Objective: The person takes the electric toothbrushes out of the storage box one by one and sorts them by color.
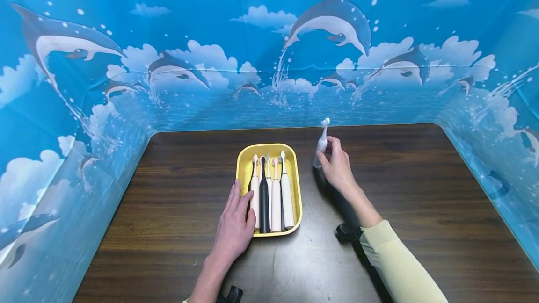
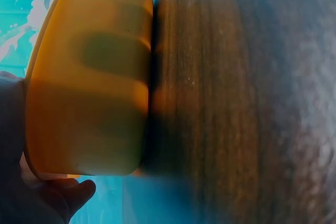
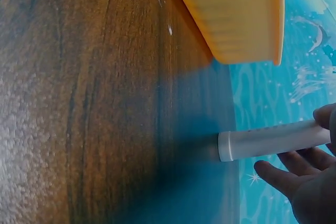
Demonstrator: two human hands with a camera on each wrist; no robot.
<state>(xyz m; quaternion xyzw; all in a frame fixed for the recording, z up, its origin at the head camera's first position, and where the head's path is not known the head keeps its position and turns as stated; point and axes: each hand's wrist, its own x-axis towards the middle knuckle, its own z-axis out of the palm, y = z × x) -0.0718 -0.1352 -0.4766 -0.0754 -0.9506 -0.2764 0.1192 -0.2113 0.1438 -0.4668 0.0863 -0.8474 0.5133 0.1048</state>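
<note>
Right hand [image 1: 337, 165] holds white toothbrush [image 1: 322, 142] upright — left hand [image 1: 234, 226] rests on yellow tray [image 1: 294, 172].

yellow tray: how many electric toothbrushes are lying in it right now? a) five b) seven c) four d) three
a: in the head view the yellow tray holds five brushes side by side, one black among pale ones, while a sixth, the white toothbrush, stands upright on the table in the right hand, outside the tray; the left hand rests on the tray's near left edge.
</note>
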